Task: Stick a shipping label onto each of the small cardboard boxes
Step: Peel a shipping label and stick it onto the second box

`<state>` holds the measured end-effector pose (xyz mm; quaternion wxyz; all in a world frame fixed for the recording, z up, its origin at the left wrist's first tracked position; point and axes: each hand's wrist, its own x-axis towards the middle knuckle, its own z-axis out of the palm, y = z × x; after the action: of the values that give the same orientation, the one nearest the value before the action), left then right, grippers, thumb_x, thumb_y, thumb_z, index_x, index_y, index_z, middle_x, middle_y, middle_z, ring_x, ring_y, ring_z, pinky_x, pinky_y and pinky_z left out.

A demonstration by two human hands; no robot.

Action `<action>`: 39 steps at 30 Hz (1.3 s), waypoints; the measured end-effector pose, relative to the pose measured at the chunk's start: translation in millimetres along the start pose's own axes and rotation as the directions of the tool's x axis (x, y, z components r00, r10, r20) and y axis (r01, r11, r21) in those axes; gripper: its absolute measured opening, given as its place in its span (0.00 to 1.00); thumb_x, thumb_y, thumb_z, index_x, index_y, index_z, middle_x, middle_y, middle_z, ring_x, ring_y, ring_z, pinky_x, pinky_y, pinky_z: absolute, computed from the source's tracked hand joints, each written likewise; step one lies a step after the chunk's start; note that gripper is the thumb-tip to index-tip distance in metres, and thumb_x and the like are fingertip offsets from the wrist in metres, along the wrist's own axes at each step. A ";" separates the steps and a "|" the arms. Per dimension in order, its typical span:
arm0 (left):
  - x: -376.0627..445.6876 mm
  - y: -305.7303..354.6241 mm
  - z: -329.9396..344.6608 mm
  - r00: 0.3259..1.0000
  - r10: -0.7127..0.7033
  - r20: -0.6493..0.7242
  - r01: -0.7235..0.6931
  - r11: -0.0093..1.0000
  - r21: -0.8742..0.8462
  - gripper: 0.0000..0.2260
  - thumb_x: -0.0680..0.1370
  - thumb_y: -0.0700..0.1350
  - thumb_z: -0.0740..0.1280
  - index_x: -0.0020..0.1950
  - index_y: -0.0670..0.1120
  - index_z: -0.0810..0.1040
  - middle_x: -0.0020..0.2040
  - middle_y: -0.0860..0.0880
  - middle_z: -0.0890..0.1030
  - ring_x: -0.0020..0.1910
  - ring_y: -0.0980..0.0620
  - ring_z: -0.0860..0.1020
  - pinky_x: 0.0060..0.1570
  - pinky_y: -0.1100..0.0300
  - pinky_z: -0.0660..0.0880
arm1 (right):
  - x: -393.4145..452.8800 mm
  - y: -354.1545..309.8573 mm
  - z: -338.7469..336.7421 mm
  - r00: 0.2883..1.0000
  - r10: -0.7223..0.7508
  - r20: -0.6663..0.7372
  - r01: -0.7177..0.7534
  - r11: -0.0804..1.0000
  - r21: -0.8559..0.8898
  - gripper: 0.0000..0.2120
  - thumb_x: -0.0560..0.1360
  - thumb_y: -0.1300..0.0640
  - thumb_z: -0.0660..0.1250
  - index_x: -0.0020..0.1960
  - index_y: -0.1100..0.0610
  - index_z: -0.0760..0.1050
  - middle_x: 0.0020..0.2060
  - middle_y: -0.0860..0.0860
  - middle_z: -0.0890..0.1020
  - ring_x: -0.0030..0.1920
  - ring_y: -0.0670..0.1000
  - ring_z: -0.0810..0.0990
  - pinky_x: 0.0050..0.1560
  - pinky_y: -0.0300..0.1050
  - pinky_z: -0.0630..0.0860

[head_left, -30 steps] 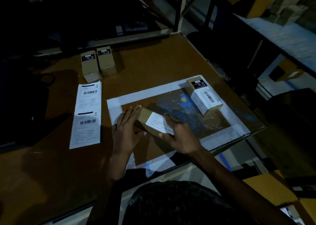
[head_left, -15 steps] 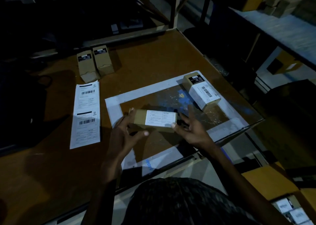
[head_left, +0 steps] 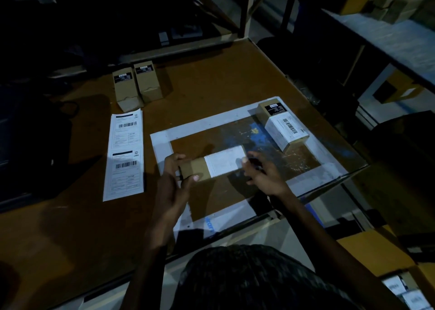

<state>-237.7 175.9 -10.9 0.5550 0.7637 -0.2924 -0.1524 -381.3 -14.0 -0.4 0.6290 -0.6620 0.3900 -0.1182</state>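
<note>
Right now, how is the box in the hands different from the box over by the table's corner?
The held box is gripped by the left hand, off the table; the corner box lies untouched. The corner box shows a black sticker; the held box shows none. Both are brown cardboard with a white label.

Labelled box (head_left: 213,166) (blurred) lifted above table (head_left: 211,83).

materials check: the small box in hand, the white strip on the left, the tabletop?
Small brown box held by the left hand: matte kraft cardboard, going by the flat tan faces and folded edges. White printed strip of two barcode labels: thin paper, probably adhesive-backed; lies flat. Brown tabletop: smooth board, likely laminate or painted wood; scuffed blue patches suggest a worn coating.
</note>
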 end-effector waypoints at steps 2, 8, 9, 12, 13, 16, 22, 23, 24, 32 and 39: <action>-1.2 -1.3 -1.8 0.999 0.021 0.032 -0.022 1.000 0.023 0.24 0.75 0.36 0.73 0.68 0.47 0.72 0.57 0.77 0.73 0.59 0.75 0.72 0.57 0.62 0.75 | 2.9 -0.6 -3.5 0.999 0.018 0.030 -0.017 0.999 -0.045 0.16 0.77 0.52 0.71 0.60 0.56 0.71 0.57 0.52 0.81 0.54 0.51 0.82 0.50 0.53 0.84; -18.5 -21.3 -16.0 0.999 0.040 0.011 -0.039 0.999 -0.028 0.31 0.73 0.33 0.75 0.71 0.49 0.69 0.68 0.61 0.71 0.68 0.63 0.70 0.59 0.68 0.74 | -5.1 13.0 -14.3 0.984 0.042 0.174 -0.033 0.998 -0.055 0.24 0.70 0.63 0.78 0.59 0.56 0.69 0.59 0.56 0.79 0.54 0.54 0.82 0.42 0.45 0.83; -19.3 -25.3 -18.4 1.000 0.025 -0.014 -0.025 1.000 -0.011 0.31 0.72 0.35 0.76 0.70 0.50 0.69 0.69 0.57 0.70 0.69 0.61 0.70 0.58 0.67 0.76 | -9.0 16.1 -14.1 0.980 -0.010 0.196 0.024 0.997 -0.068 0.28 0.69 0.65 0.79 0.62 0.55 0.69 0.60 0.54 0.78 0.56 0.51 0.81 0.43 0.42 0.82; -16.2 -33.8 -16.4 0.995 -0.032 -0.091 0.033 0.999 0.000 0.29 0.69 0.35 0.79 0.63 0.58 0.74 0.65 0.56 0.74 0.62 0.54 0.77 0.50 0.59 0.80 | -17.9 19.3 -7.9 0.964 -0.143 0.224 0.196 0.952 -0.235 0.37 0.66 0.64 0.81 0.69 0.49 0.69 0.59 0.41 0.77 0.53 0.31 0.77 0.47 0.28 0.74; -13.0 -34.5 -13.3 0.994 -0.064 -0.094 0.063 0.998 -0.006 0.30 0.68 0.34 0.79 0.60 0.62 0.75 0.62 0.57 0.77 0.59 0.53 0.79 0.49 0.57 0.80 | -19.4 20.3 -6.0 0.963 -0.179 0.203 0.231 0.933 -0.277 0.37 0.65 0.63 0.82 0.67 0.47 0.70 0.57 0.39 0.78 0.51 0.29 0.76 0.47 0.27 0.71; 0.4 -32.3 0.5 0.993 -0.104 -0.061 0.109 0.991 0.078 0.30 0.68 0.32 0.78 0.67 0.53 0.77 0.61 0.49 0.82 0.56 0.50 0.81 0.54 0.54 0.80 | -25.1 21.1 -4.1 0.945 -0.319 0.069 0.321 0.874 -0.365 0.35 0.61 0.56 0.84 0.64 0.46 0.74 0.54 0.40 0.80 0.50 0.29 0.77 0.47 0.27 0.72; 37.2 -3.8 34.1 0.999 -0.017 0.030 0.012 0.989 0.146 0.29 0.75 0.34 0.73 0.74 0.49 0.71 0.64 0.54 0.78 0.61 0.57 0.77 0.54 0.76 0.71 | -27.8 36.1 -11.2 0.806 -0.568 -0.169 0.413 0.743 -0.526 0.34 0.61 0.50 0.85 0.62 0.59 0.76 0.54 0.52 0.80 0.54 0.44 0.77 0.48 0.36 0.76; 45.6 0.6 41.4 0.999 -0.013 0.053 0.005 0.991 0.135 0.29 0.76 0.34 0.71 0.74 0.50 0.70 0.66 0.53 0.77 0.64 0.56 0.76 0.58 0.71 0.73 | -24.7 38.6 -15.2 0.809 -0.553 -0.199 0.385 0.755 -0.531 0.34 0.62 0.50 0.84 0.61 0.59 0.75 0.54 0.53 0.80 0.54 0.45 0.77 0.47 0.34 0.74; 52.9 6.5 49.0 0.997 -0.010 0.077 0.001 0.993 0.120 0.29 0.77 0.34 0.70 0.75 0.51 0.69 0.68 0.51 0.77 0.66 0.54 0.76 0.61 0.64 0.74 | -20.9 39.9 -19.8 0.818 -0.528 -0.229 0.354 0.775 -0.523 0.34 0.62 0.49 0.84 0.61 0.58 0.74 0.54 0.53 0.79 0.52 0.45 0.77 0.46 0.30 0.72; 108.5 38.0 114.3 0.987 -0.085 0.136 0.086 0.996 -0.001 0.32 0.79 0.28 0.60 0.77 0.54 0.63 0.67 0.47 0.77 0.67 0.51 0.74 0.64 0.56 0.74 | 27.6 31.2 -62.3 0.853 -0.482 -0.198 0.288 0.753 -0.592 0.37 0.63 0.55 0.82 0.66 0.61 0.71 0.60 0.59 0.75 0.57 0.59 0.79 0.52 0.44 0.77; 142.5 43.2 159.0 0.984 -0.136 0.112 0.143 0.988 -0.053 0.28 0.81 0.29 0.59 0.78 0.48 0.61 0.70 0.44 0.73 0.71 0.49 0.71 0.64 0.61 0.68 | 41.2 28.3 -80.5 0.843 -0.538 -0.001 0.398 0.626 -0.671 0.25 0.71 0.57 0.78 0.64 0.60 0.74 0.71 0.58 0.64 0.56 0.54 0.78 0.61 0.38 0.71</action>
<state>-226.8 -41.7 -11.0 0.5492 0.7557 -0.2630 -0.2410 -416.3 -98.3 -25.8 0.2647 -0.8999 0.2810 -0.2028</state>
